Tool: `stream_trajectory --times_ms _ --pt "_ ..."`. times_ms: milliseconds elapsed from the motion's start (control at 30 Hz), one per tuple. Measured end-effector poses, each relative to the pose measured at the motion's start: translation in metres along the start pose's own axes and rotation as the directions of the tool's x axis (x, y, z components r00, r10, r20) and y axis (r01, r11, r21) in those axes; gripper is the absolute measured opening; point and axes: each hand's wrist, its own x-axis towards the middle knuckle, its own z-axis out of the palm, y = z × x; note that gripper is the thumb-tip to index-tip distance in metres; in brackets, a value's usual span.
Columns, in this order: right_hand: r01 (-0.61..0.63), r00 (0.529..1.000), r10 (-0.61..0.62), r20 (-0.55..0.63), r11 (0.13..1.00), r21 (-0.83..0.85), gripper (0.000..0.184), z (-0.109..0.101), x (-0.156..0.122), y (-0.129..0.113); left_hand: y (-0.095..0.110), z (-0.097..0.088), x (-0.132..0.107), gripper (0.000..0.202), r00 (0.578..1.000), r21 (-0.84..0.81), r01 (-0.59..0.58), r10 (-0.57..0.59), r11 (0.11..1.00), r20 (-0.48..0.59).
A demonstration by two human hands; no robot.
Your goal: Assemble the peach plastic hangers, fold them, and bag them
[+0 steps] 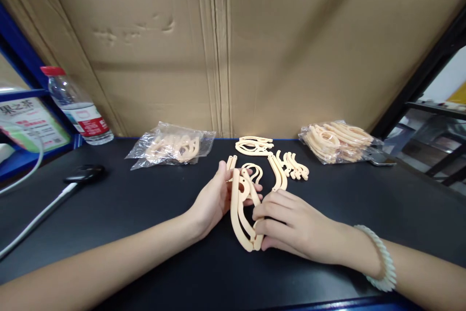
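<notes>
A curved cream plastic hanger part (241, 214) stands on edge on the black table (145, 233), held between both hands. My left hand (214, 199) wraps its fingers round the upper end. My right hand (287, 223), with a pale bead bracelet (380, 260) on the wrist, pinches the lower end with fingers closed. Just behind them lie several loose cream hanger pieces (287, 168) and a flat stack of the same (254, 146).
Two clear bags of the same cream parts lie at the back: one left (173, 148), one right (337, 141). A water bottle (76, 107) stands at far left beside a blue shelf. A black-headed white cable (54, 202) crosses the left side. A cardboard wall (233, 49) closes the back.
</notes>
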Motion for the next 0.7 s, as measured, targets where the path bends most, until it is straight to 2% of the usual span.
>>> stream_trajectory --times_ms 167,300,467,567,700 --pt "-0.006 0.999 0.001 -0.053 0.995 -0.096 0.02 -0.0003 -0.0022 0.0021 -0.0062 0.0005 -0.0048 0.028 0.983 0.281 -0.147 0.11 0.948 0.144" --pt "-0.028 0.995 0.0 -0.1 0.96 -0.279 0.017 0.0004 -0.0049 0.0059 -0.0086 -0.0006 -0.0066 0.031 0.978 0.445 -0.206 0.172 0.871 0.115" --pt "-0.051 0.994 0.01 -0.107 0.921 -0.387 0.018 0.0027 -0.0086 0.007 -0.0084 -0.0005 -0.0058 0.027 0.979 0.401 -0.206 0.184 0.893 0.092" --pt "-0.081 0.991 0.027 -0.131 0.9 -0.428 0.019 0.0034 -0.0085 0.006 -0.0086 -0.0005 -0.0067 0.026 0.97 0.363 -0.243 0.217 0.899 0.111" --pt "-0.161 0.984 0.112 -0.141 0.897 -0.411 0.023 0.0028 -0.0066 0.0082 -0.0097 -0.0005 -0.0094 0.027 0.965 0.322 -0.261 0.241 0.91 0.1"
